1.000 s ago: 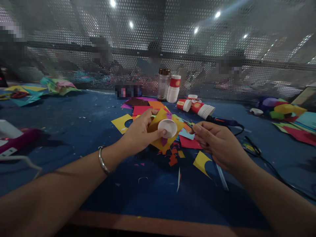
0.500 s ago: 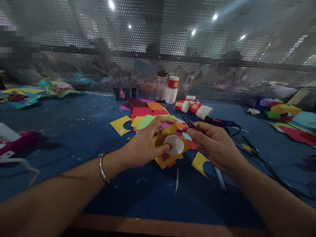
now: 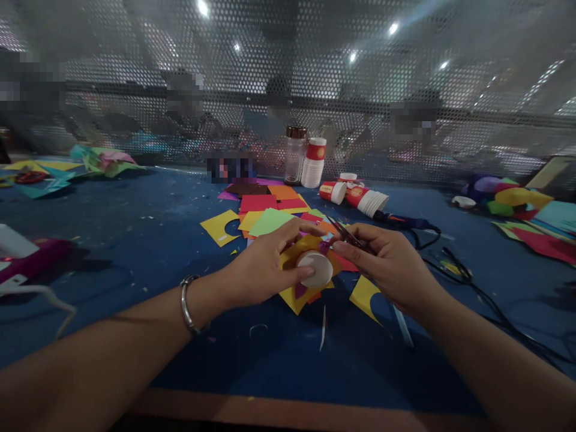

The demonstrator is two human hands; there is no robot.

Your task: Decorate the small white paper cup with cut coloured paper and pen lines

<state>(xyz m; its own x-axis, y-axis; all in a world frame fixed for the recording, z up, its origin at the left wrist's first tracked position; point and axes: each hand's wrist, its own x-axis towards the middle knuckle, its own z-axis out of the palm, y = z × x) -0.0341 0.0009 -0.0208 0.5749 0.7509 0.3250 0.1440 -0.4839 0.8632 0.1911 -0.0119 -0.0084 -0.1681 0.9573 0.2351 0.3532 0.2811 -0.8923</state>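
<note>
My left hand (image 3: 261,267) grips a small white paper cup (image 3: 316,268) with yellow paper (image 3: 290,295) wrapped against it; the thumb presses the cup's base and the fingers curl over the top. Small purple scraps stick to the yellow paper. My right hand (image 3: 389,264) is closed on dark scissors (image 3: 342,231), whose blades point left toward the paper's upper edge beside the left fingertips. Both hands hover just above the blue table (image 3: 135,240).
Coloured paper sheets (image 3: 265,210) and offcuts lie behind and under the hands. A jar (image 3: 295,153), a stack of red-and-white cups (image 3: 314,162) and tipped cups (image 3: 360,198) stand further back. A glue gun (image 3: 405,223) with black cable lies right. A mesh screen (image 3: 288,90) backs the table.
Both hands came lower and closer together. The cup with its yellow paper dropped toward the table, and the scissors moved left until their blades reach the paper's edge.
</note>
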